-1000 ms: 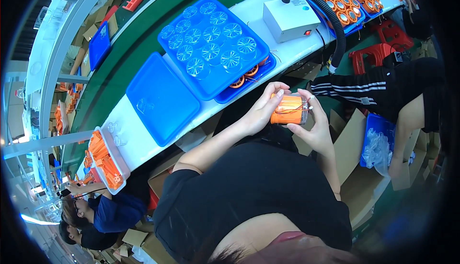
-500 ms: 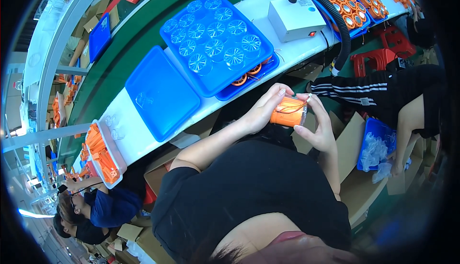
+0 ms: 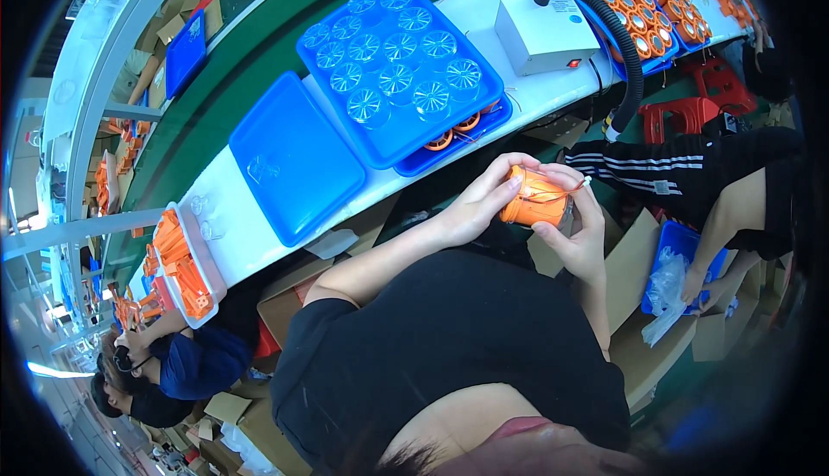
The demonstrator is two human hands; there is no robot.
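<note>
Both hands clamped on an orange cylinder part (image 3: 535, 201): left hand (image 3: 477, 202) at 9 o'clock, right hand (image 3: 580, 236) at 4 (blue tray (image 3: 484, 100) up at 11).

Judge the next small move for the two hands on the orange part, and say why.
Probably tuck the thin wire into place: both the left hand and right hand grip the orange cylindrical part in front of the body, off the white bench, and a thin wire lies loose across it.

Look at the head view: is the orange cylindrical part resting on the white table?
No, the orange cylindrical part is held off the white table, gripped between the left hand and right hand.
</note>
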